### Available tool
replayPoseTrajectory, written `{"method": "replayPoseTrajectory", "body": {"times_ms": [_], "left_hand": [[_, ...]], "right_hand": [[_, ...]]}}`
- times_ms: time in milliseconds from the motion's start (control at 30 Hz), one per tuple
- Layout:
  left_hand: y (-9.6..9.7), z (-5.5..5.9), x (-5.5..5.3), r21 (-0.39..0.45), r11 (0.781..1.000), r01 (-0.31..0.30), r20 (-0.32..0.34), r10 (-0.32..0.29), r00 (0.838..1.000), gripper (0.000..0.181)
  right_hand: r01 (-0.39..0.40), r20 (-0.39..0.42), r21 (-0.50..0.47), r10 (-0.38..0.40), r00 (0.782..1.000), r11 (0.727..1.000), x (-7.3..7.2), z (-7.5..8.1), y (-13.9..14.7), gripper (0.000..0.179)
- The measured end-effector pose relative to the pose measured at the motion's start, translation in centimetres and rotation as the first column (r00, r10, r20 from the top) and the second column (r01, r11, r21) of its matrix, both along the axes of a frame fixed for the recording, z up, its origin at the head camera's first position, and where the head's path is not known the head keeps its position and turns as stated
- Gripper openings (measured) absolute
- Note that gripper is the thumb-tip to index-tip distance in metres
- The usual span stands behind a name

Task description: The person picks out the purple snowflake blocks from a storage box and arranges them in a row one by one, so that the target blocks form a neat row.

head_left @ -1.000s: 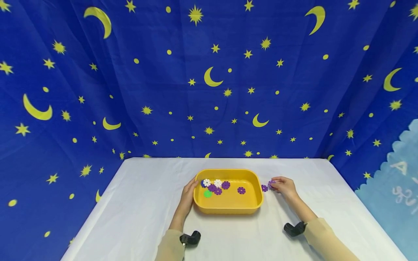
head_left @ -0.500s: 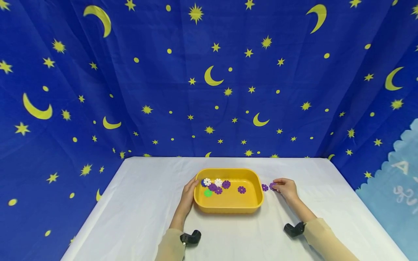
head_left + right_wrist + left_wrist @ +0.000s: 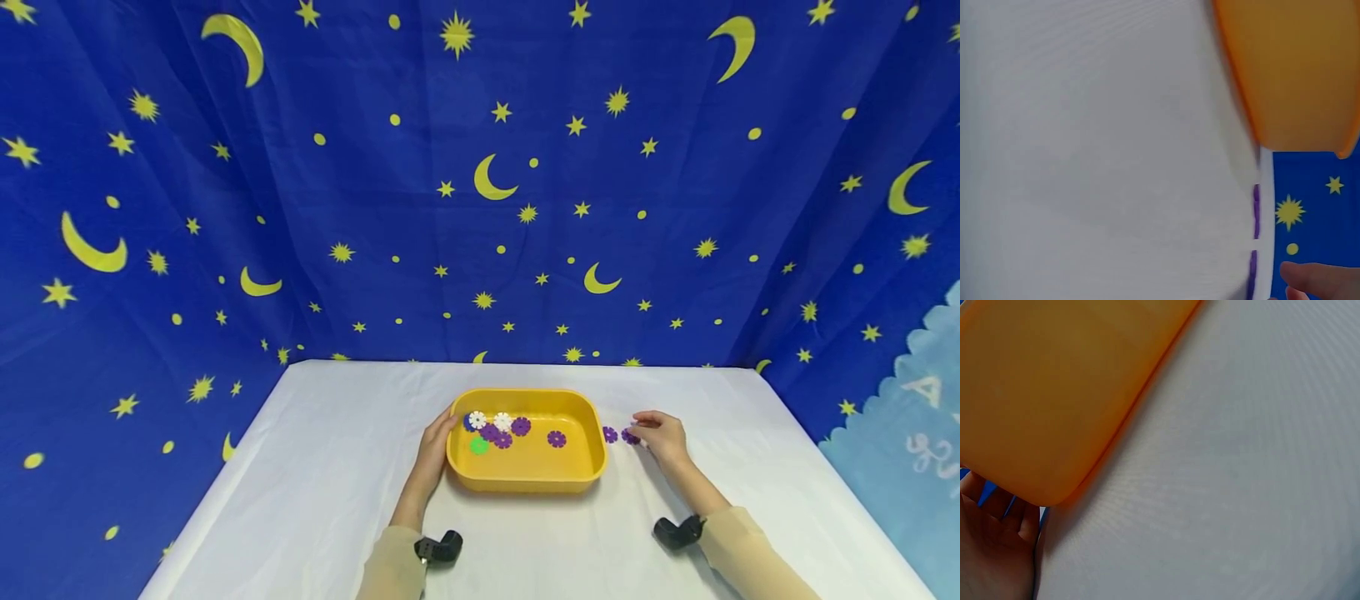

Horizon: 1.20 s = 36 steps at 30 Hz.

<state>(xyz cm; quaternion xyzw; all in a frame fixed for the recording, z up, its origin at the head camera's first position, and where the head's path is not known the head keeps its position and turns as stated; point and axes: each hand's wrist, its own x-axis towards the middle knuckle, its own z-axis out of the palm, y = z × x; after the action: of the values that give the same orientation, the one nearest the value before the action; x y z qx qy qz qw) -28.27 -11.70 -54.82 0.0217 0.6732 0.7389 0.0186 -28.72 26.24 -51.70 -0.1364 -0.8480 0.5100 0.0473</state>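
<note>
In the head view, my left hand (image 3: 431, 450) rests against the left end of a yellow tray (image 3: 525, 484). The left wrist view shows its fingers (image 3: 997, 503) spread along the outside of the tray's wall. Right of the tray, two purple snowflake discs lie flat on the white table: one disc (image 3: 611, 434) beside the tray wall, the other disc (image 3: 629, 436) farther right, partly covered by my right hand (image 3: 663, 435). In the right wrist view, a fingertip (image 3: 1291, 272) hovers just above that second disc (image 3: 1252, 275), and nothing is between the fingers.
Inside the tray are several snowflake discs: white ones (image 3: 502, 422), purple ones (image 3: 557, 439), a green one (image 3: 478, 446) and a blue one partly hidden. A blue cloth (image 3: 375, 183) with yellow moons and stars stands behind the table (image 3: 525, 550).
The right hand has lowered its purple disc onto the table, beside the other disc, and let go of it. The left hand and the tray have stayed in place.
</note>
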Motion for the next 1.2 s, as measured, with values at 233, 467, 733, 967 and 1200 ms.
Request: {"method": "replayPoseTrajectory", "body": {"times_ms": [233, 467, 733, 967, 1200], "left_hand": [[-0.1, -0.1, 0.0, -0.011, 1.0, -0.011, 0.008, 0.011, 1.0, 0.054], [-0.1, 0.1, -0.1, -0.009, 1.0, -0.018, 0.009, 0.018, 1.0, 0.054], [-0.1, 0.0, -0.1, -0.013, 1.0, -0.002, -0.004, 0.002, 1.0, 0.056], [-0.1, 0.1, -0.1, -0.018, 1.0, -0.015, -0.014, 0.015, 1.0, 0.055], [-0.1, 0.8, 0.3, -0.019, 1.0, 0.01, 0.016, -0.009, 1.0, 0.052]], "right_hand": [[-0.02, -0.055, -0.053, 0.017, 0.998, 0.998, 0.0, 1.6, -0.2, 0.035], [-0.147, -0.195, -0.148, 0.117, 0.974, 0.978, -0.2, 3.1, -1.5, 0.037], [-0.114, -0.094, -0.135, 0.102, 0.99, 0.984, -0.9, 5.3, -4.1, 0.036], [-0.179, -0.135, -0.215, 0.152, 0.979, 0.96, -1.1, 6.4, -6.0, 0.033], [-0.204, -0.13, -0.254, 0.175, 0.976, 0.945, -1.4, 5.8, -7.1, 0.031]]}}
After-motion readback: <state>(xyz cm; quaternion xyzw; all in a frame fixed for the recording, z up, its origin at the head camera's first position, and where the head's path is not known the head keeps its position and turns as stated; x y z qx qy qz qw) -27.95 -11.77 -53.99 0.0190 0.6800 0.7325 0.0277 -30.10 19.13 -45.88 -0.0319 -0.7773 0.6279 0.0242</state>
